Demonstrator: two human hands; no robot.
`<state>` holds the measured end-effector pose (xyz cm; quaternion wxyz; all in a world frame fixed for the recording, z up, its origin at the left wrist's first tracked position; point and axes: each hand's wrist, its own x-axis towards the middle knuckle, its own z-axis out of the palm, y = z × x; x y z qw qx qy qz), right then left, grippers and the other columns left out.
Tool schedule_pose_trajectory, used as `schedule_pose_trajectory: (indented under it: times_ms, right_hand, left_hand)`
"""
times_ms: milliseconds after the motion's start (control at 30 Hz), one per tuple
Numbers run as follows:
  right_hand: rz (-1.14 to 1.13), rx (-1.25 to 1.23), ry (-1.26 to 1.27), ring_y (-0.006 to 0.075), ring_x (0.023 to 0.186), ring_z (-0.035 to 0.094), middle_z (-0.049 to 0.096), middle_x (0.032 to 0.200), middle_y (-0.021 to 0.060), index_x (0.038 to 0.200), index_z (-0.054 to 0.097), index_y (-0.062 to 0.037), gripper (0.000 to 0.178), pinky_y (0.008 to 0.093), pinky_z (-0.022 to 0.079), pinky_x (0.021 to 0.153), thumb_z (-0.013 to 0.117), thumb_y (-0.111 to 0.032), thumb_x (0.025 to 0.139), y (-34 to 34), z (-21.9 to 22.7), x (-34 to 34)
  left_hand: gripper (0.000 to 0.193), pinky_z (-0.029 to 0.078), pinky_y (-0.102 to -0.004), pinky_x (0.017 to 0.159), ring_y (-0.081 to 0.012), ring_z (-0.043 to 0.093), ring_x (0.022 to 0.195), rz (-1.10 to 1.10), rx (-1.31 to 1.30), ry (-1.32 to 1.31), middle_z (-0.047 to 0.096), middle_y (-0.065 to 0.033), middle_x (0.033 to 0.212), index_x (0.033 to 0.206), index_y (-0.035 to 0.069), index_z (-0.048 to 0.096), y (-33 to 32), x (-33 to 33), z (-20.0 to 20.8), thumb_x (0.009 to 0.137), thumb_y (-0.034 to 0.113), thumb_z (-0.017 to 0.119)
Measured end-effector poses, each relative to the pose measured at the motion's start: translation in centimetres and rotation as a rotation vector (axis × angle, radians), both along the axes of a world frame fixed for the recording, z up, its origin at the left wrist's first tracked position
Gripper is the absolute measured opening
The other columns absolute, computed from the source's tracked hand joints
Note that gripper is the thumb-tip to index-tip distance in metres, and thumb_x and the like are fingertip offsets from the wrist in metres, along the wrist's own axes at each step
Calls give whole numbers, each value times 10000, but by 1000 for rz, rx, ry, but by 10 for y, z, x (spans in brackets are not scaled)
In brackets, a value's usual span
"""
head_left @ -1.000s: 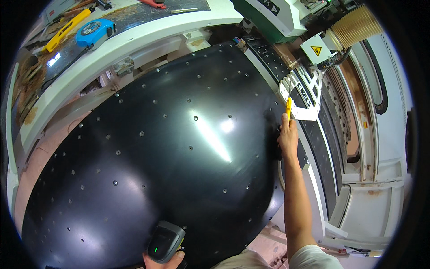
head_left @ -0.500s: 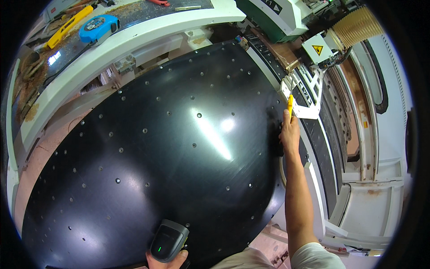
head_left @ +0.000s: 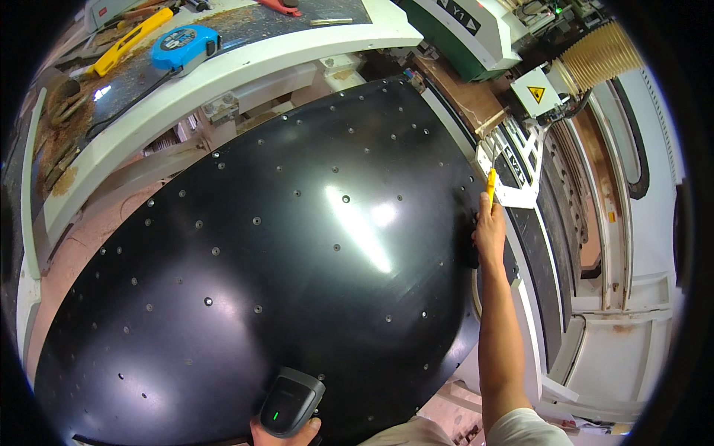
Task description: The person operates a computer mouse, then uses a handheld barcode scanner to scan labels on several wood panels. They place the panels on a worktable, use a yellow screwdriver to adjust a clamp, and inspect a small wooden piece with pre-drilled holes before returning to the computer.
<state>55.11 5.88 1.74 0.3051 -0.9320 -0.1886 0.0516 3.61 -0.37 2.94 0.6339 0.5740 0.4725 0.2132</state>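
My left hand (head_left: 286, 433) is closed around the grip of a black handheld scanner (head_left: 295, 398) with a small green light, at the lower middle above the black table. My right arm reaches far forward, and my right hand (head_left: 489, 230) is closed on a yellow-handled tool (head_left: 491, 182). Its thin metal shaft points away from me, beside the white bracket (head_left: 518, 195) at the machine's rail; whether the tip touches anything is too small to tell. The broad, glossy black tabletop (head_left: 297, 275), dotted with small round fittings, spreads under both hands.
A rust-dusted side shelf at the far left bears a blue tape measure (head_left: 181, 48), a yellow utility knife (head_left: 134, 42) and a red-handled tool (head_left: 282, 6). Beyond the bracket stand a white box with a yellow warning sign (head_left: 534, 93) and a ribbed hose (head_left: 601, 59).
The whole scene has shifted slightly right and down in the picture. Both hands keep their holds, and the yellow-handled tool stays beside the bracket.
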Motion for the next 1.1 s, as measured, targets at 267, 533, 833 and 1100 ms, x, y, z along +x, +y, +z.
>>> schedule_pose_trajectory:
  times_ms: [267, 533, 833, 1100]
  right_hand:
    - [-4, 7, -7, 186, 571, 599, 603, 739, 104, 977, 548, -21, 570, 352, 490, 535, 495, -583, 1054, 0, -2, 2]
    - [0, 18, -19, 162, 542, 560, 566, 711, 72, 1017, 576, -14, 572, 335, 464, 503, 499, -580, 1058, 0, -1, 0]
    - [36, 75, -7, 128, 473, 482, 504, 705, 38, 963, 546, -36, 547, 298, 406, 429, 494, -571, 1066, 1, -2, -2]
    - [37, 51, -50, 125, 473, 493, 503, 690, 31, 974, 558, -23, 562, 287, 416, 430, 475, -570, 1074, 2, -3, 1]
  left_hand:
    - [345, 561, -368, 867, -210, 715, 953, 9, -8, -27, 758, -121, 1076, 1184, 3, 727, 2, 2, 2, 845, 29, 786]
    - [368, 557, -394, 880, -270, 718, 980, -11, 46, -5, 748, -154, 1102, 1175, 10, 725, 8, 3, 10, 823, 74, 813]
    - [345, 578, -406, 824, -289, 745, 919, 55, 19, -33, 766, -163, 1036, 1114, 13, 748, 12, 5, 13, 802, 122, 848]
    - [355, 592, -402, 794, -300, 768, 929, 11, 83, -42, 772, -184, 1020, 1124, 25, 748, 14, 5, 11, 802, 131, 851]
